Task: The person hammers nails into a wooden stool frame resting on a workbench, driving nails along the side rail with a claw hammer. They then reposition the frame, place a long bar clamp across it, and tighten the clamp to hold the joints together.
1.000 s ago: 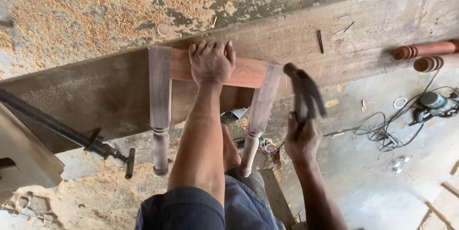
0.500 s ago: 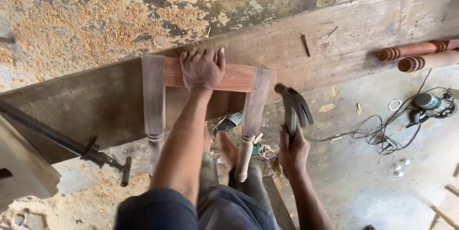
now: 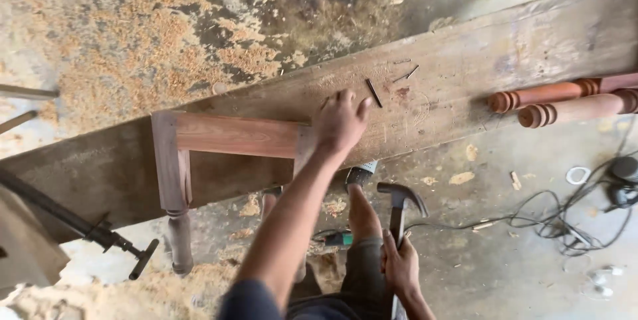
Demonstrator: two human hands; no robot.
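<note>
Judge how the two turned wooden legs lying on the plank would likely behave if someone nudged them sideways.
The turned legs look round and rigid, so they would probably roll rather than bend. They lie along the sloping plank near its edge, so a push might send them off.

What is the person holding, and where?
The right hand grips a hammer by its handle. The left hand holds nothing; it reaches over the plank.

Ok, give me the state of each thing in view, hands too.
Left hand: empty, fingers spread, on the frame's right corner on the plank.
Right hand: gripping the hammer handle, low beside the leg.
Hammer: held head up, off the plank.
Frame: assembled, lying flat on the plank, legs overhanging.
Nails: loose on the plank.
Turned legs: two, lying side by side on the plank.
Plank: dusty, sloping across view.
</note>
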